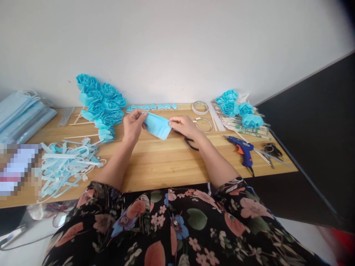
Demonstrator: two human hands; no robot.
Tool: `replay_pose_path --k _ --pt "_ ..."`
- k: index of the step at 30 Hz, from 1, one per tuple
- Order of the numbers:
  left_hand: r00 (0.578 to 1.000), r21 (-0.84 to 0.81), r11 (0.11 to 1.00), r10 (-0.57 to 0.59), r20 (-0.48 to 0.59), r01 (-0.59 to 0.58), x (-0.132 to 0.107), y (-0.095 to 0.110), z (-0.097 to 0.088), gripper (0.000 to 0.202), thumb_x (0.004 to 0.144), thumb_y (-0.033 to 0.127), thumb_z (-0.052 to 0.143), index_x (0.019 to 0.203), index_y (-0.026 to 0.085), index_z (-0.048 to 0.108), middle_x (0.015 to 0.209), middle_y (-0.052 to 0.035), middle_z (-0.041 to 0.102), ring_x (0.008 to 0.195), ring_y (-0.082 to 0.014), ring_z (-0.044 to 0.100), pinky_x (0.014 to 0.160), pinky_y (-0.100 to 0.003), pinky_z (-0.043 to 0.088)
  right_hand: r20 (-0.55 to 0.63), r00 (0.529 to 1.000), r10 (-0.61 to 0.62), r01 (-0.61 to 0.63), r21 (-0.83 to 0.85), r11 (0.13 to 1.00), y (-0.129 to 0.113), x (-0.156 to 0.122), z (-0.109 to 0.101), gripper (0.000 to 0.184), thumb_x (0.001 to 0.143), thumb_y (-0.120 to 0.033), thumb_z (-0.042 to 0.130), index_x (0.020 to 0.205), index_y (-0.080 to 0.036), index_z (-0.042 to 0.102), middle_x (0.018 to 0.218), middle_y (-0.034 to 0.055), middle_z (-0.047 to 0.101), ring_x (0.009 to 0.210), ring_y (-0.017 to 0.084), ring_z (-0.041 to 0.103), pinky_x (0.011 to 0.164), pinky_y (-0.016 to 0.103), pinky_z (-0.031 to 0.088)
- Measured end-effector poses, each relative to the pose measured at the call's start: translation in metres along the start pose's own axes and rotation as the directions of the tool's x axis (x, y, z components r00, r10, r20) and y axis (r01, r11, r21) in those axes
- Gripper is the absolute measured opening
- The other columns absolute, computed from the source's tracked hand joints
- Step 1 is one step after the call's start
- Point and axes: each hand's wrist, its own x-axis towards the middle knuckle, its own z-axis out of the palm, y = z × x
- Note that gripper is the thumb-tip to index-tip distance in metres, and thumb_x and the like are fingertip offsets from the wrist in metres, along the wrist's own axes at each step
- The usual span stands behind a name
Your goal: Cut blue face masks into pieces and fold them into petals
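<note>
A light blue piece of mask fabric is stretched between my two hands above the wooden table. My left hand pinches its left edge. Its right corner is pinched by my right hand. Black-handled scissors lie on the table just under my right wrist, partly hidden by it.
Blue fabric roses on sticks lie at the back left, more roses on a pile of sticks at the right. A row of small folded blue pieces, tape rolls, a blue glue gun, cut strips and stacked masks surround the hands.
</note>
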Motion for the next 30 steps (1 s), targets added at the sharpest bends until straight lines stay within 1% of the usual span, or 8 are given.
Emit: replay_pose_path --k 8,12,14,16,20,24,27,30 --pt "1.0 0.042 0.999 0.002 -0.021 -0.001 0.005 -0.004 -0.005 0.022 0.076 0.039 0.07 0.08 0.018 0.063 0.059 0.0047 0.054 0.042 -0.0084 0.048 0.041 -0.022 0.039 0.044 0.999 0.027 -0.027 0.004 1.0 0.009 0.001 -0.002 0.027 0.084 -0.034 0.054 0.073 -0.016 0.07 0.066 -0.0013 0.066 0.064 0.013 0.056 0.063 0.025 0.037" --pt "0.994 0.048 0.997 -0.056 0.089 0.052 0.003 -0.004 -0.004 0.02 0.074 0.037 0.07 0.077 0.018 0.064 0.054 0.0043 0.054 0.04 -0.0095 0.048 0.04 -0.023 0.039 0.09 0.996 0.018 -0.025 0.081 0.996 0.013 0.0 -0.007 0.029 0.086 -0.038 0.058 0.099 -0.02 0.076 0.096 0.0024 0.077 0.087 0.018 0.068 0.079 0.029 0.047" --pt "0.978 0.043 0.994 -0.104 0.181 0.098 -0.001 -0.001 0.0 0.022 0.072 0.037 0.072 0.075 0.017 0.063 0.054 0.0035 0.054 0.04 -0.0098 0.049 0.039 -0.023 0.039 0.07 0.997 -0.01 -0.002 0.17 0.985 0.011 -0.001 -0.007 0.039 0.088 -0.045 0.059 0.118 -0.024 0.073 0.117 0.0053 0.075 0.105 0.021 0.069 0.091 0.033 0.049" --pt "0.953 0.055 0.99 -0.14 0.267 0.13 -0.007 0.003 0.006 0.024 0.071 0.038 0.073 0.072 0.017 0.063 0.054 0.003 0.055 0.041 -0.0095 0.049 0.04 -0.022 0.039 0.042 0.999 -0.017 0.008 0.194 0.981 0.007 -0.002 -0.004 0.045 0.089 -0.051 0.059 0.124 -0.025 0.07 0.123 0.0076 0.073 0.111 0.023 0.068 0.094 0.035 0.049" --pt "0.92 0.083 0.986 -0.165 0.356 0.144 -0.018 0.007 0.016 0.027 0.071 0.042 0.074 0.072 0.017 0.063 0.053 0.0036 0.053 0.042 -0.0087 0.047 0.041 -0.022 0.037 0.049 0.998 -0.037 0.035 0.037 0.999 -0.002 -0.002 0.01 0.034 0.088 -0.048 0.061 0.101 -0.02 0.076 0.096 0.0052 0.076 0.086 0.019 0.067 0.077 0.03 0.046" --pt "0.94 0.078 0.991 -0.126 0.316 0.107 -0.019 0.004 0.019 0.032 0.071 0.046 0.076 0.077 0.015 0.067 0.061 0.0006 0.061 0.052 -0.01 0.052 0.049 -0.022 0.04 0.001 0.999 -0.038 0.038 -0.085 0.996 -0.003 0.0 0.019 0.032 0.087 -0.042 0.06 0.067 -0.017 0.063 0.06 -0.0023 0.055 0.06 0.011 0.047 0.06 0.026 0.032" --pt "0.958 0.03 0.992 -0.124 0.258 0.12 -0.016 0.001 0.019 0.039 0.069 0.049 0.079 0.087 0.015 0.07 0.079 -0.0029 0.07 0.068 -0.0131 0.06 0.062 -0.023 0.045 -0.123 0.992 -0.03 0.031 0.009 0.999 0.001 0.001 0.02 0.031 0.087 -0.042 0.059 0.069 -0.018 0.058 0.06 -0.0036 0.047 0.059 0.01 0.041 0.058 0.026 0.03" --pt "0.941 -0.091 0.967 -0.205 0.271 0.237 -0.014 -0.002 0.02 0.042 0.063 0.046 0.084 0.087 0.015 0.068 0.079 -0.001 0.068 0.072 -0.0131 0.06 0.067 -0.023 0.046 -0.204 0.979 0.008 0.022 0.143 0.989 0.006 0.003 0.021 0.031 0.086 -0.046 0.059 0.074 -0.018 0.059 0.063 -0.0035 0.048 0.06 0.01 0.042 0.057 0.025 0.031"
